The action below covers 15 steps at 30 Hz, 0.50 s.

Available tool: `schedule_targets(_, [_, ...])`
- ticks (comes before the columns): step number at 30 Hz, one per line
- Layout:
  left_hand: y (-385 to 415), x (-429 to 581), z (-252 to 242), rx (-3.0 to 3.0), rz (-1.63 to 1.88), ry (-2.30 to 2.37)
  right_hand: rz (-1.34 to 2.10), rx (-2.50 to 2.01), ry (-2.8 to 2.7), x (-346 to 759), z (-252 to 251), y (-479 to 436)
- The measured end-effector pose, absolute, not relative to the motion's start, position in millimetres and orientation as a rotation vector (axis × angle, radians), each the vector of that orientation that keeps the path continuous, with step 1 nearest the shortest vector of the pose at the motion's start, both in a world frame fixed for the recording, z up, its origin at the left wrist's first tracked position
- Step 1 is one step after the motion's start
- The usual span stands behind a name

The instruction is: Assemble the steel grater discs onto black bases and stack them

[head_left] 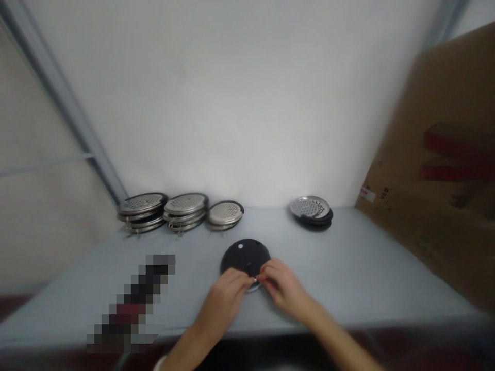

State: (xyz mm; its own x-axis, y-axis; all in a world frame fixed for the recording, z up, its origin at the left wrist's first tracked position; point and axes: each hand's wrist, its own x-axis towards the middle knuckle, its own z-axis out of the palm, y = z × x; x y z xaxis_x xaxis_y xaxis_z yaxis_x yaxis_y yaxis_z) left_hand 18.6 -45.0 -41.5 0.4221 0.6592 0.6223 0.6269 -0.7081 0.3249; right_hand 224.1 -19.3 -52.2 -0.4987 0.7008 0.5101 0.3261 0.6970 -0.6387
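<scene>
while both hands work close together at the near edge of a black round disc [245, 256], the left hand [221, 304] and the right hand [284, 288] pinch in from either side. neither hand is open, and the paired grip seems to steady the disc, though the fingers hide exactly what they hold. a thin silvery rim [253, 288] shows beneath the disc there. the disc lies flat on a grey table [359, 268], close to the person, which seems to keep it within easy reach. stacks of perforated steel discs [142, 206] sit back against a white wall [247, 103], away from the hands, and a single perforated disc [309, 207] rests on black discs further right. a pixelated patch [131, 304] hides something on the table at left.
</scene>
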Motion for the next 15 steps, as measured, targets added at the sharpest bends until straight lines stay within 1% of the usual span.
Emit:
schedule_targets(7, [-41.8, 19.1, -36.0, 2.530, 1.085, 1.227, 0.641, -0.770, -2.108, 226.9, -49.5, -18.8])
schedule_targets(15, [-39.2, 20.6, -38.1, 2.631, 1.027, 1.183, 0.691, -0.763, -2.163, 233.1, -50.0, -9.9])
